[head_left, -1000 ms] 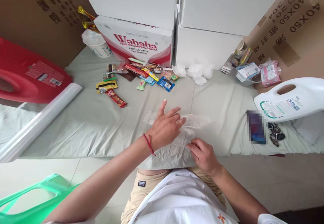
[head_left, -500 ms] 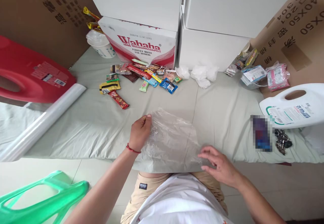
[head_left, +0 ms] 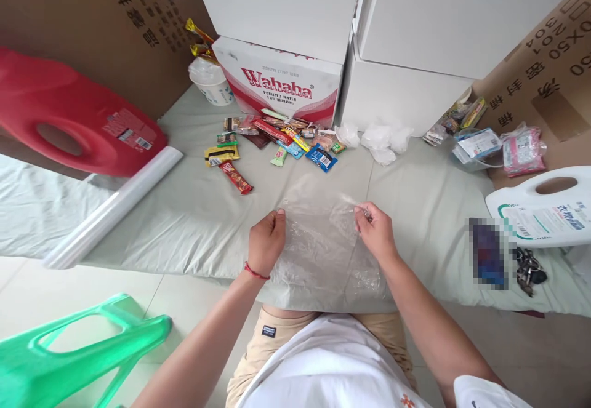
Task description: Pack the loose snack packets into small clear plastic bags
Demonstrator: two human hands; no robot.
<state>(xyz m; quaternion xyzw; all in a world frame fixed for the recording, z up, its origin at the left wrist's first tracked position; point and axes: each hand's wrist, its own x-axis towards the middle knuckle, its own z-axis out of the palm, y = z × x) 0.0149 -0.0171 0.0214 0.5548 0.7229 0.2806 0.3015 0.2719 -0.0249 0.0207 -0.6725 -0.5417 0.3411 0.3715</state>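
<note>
Between the left hand [head_left: 268, 236] and right hand [head_left: 375, 228], pinching its sides well apart, lies clear, thin plastic film [head_left: 318, 251] on the pale-green, cloth-covered table [head_left: 198, 211]. I'd judge it light, limp and easily torn, best held by its edges. Beyond the hands, a white-and-red cardboard box [head_left: 281, 88] reads "Wahaha Purified Water for Drinking"; farther right, a brown cardboard carton [head_left: 530, 66] shows "201" and "304".

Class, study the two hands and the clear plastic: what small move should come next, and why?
Probably ease the left hand and right hand slightly apart to smooth the clear plastic: both pinch it, and it looks creased between them.
</note>
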